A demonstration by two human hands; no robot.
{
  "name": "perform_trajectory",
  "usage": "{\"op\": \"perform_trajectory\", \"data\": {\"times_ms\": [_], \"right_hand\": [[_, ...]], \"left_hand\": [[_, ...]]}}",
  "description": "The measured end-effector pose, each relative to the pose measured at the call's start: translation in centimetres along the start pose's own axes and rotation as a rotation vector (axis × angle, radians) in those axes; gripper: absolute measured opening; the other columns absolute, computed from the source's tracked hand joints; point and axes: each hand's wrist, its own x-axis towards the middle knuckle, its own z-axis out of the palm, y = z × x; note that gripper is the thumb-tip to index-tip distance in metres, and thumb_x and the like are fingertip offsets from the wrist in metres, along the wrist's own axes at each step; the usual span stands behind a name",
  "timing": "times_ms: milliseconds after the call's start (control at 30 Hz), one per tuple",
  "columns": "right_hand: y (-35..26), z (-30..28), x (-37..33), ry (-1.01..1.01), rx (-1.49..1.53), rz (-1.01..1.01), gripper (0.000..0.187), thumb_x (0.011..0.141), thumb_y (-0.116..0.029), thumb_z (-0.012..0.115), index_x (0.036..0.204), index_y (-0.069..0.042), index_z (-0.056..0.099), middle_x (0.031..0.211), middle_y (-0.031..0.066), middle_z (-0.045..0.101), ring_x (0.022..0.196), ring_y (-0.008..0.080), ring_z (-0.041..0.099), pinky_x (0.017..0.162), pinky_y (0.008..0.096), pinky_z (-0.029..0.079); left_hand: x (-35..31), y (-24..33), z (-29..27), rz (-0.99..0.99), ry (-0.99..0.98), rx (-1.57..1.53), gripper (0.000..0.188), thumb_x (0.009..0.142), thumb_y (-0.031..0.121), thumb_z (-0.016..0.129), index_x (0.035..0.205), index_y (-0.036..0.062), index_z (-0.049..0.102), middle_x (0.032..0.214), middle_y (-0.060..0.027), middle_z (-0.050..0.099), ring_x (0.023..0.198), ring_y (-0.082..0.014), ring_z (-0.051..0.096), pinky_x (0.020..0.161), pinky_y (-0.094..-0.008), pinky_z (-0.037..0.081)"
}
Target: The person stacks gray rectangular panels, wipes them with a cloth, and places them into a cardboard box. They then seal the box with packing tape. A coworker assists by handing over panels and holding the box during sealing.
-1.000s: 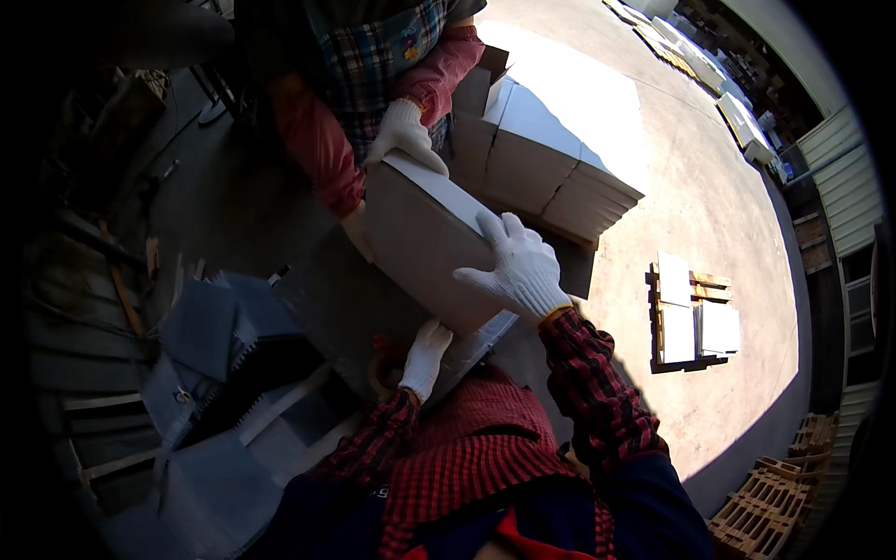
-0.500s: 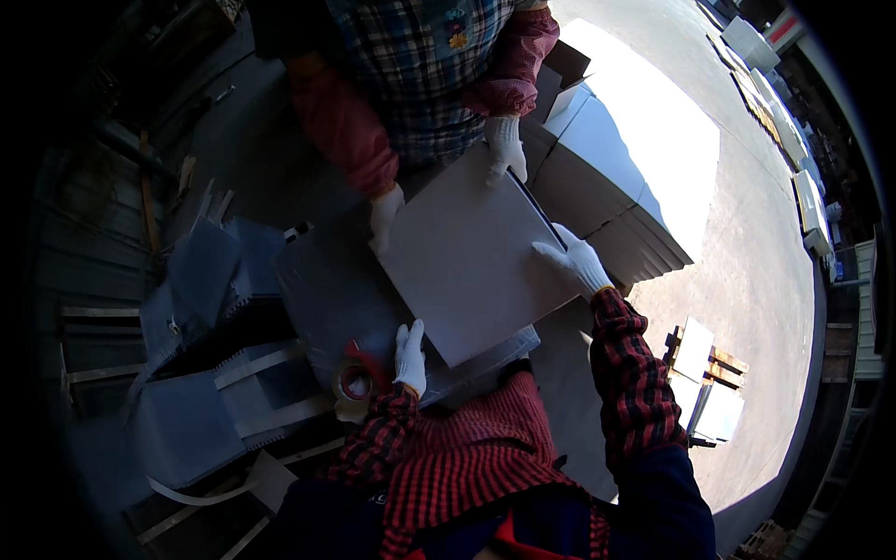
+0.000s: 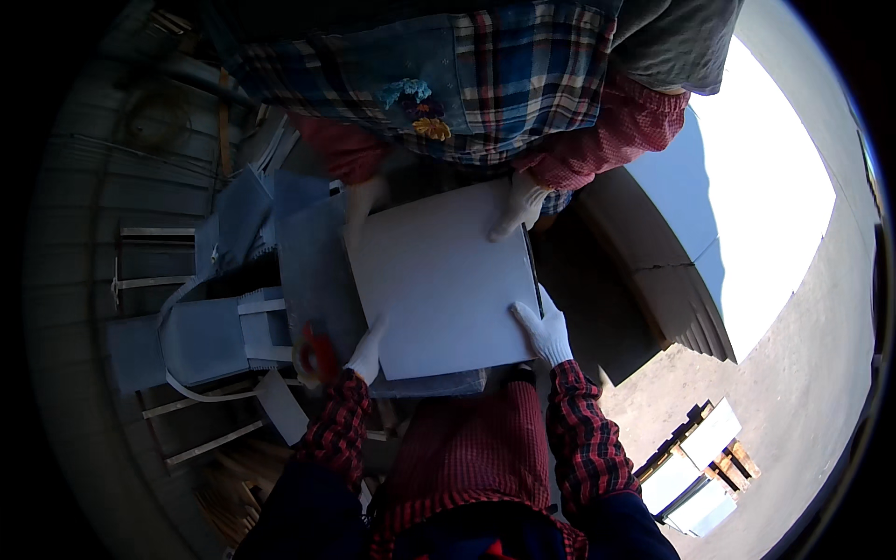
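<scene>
A flat white square panel [image 3: 446, 280] with a dark strip along its right edge lies before me over a plastic-wrapped stack [image 3: 313, 252]. My right hand [image 3: 544, 329], in a white knit glove, grips its near right edge, thumb on top and fingers over the side. At the near left corner my left hand [image 3: 368, 351], gloved likewise, closes against the edge; its fingertips are partly hidden. Across from me a co-worker's gloved hand [image 3: 519, 207] rests on the far right corner. Their other gloved hand [image 3: 364, 203] is at the far left corner.
A red tape dispenser [image 3: 319, 355] sits beside my left hand. Grey-blue sheets and strips [image 3: 210, 336] lie at left. A tall stack of large white boards [image 3: 644, 252] stands at right, sunlit on top. Panels on a wooden pallet [image 3: 691, 467] lie at lower right.
The panel has turned to lie squarer to me. My left hand has come against its near left corner, and my right hand has moved nearer me. The co-worker leans closer.
</scene>
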Motion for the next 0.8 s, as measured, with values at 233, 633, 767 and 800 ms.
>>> {"op": "perform_trajectory", "data": {"times_ms": [233,633,767,800], "right_hand": [[-0.1,1.5,-1.4,0.033,0.045,-0.062,0.060,0.096,-0.036,0.067,0.139,0.004,0.053,0.124,0.0169,0.068,0.112,0.0247,0.064,0.100,0.0376,0.048],[0.3,-3.8,-12.8,0.083,-0.225,0.197,0.083,0.099,-0.057,0.057,0.154,0.002,0.034,0.154,0.0149,0.043,0.136,0.0304,0.047,0.113,0.0439,0.041],[-4.9,-1.7,-10.4,-0.026,-0.418,0.238,0.086,0.094,-0.056,0.064,0.153,0.000,0.035,0.152,0.0145,0.045,0.135,0.0299,0.048,0.112,0.0426,0.042],[-3.2,-3.0,-13.6,0.097,-0.272,0.341,0.087,0.093,-0.056,0.065,0.152,-0.001,0.035,0.151,0.0144,0.045,0.134,0.0298,0.048,0.112,0.0423,0.043]], "left_hand": [[-0.3,0.3,0.8,-0.008,0.151,0.040,0.082,0.098,0.060,0.056,0.151,-0.0013,0.043,0.148,-0.0130,0.052,0.136,-0.0228,0.048,0.115,-0.0357,0.034],[-4.3,-15.1,6.2,-0.019,-0.045,-0.018,0.096,0.080,0.063,0.074,0.142,-0.0061,0.051,0.126,-0.0227,0.067,0.119,-0.0293,0.064,0.101,-0.0392,0.048],[-10.5,-13.8,3.9,-0.004,-0.098,-0.097,0.094,0.074,0.064,0.080,0.137,-0.0020,0.059,0.126,-0.0179,0.068,0.119,-0.0284,0.063,0.103,-0.0394,0.047],[-9.8,-13.4,3.6,-0.001,-0.189,0.063,0.088,0.074,0.064,0.079,0.132,-0.0006,0.063,0.123,-0.0164,0.070,0.114,-0.0283,0.065,0.100,-0.0384,0.049]]}}
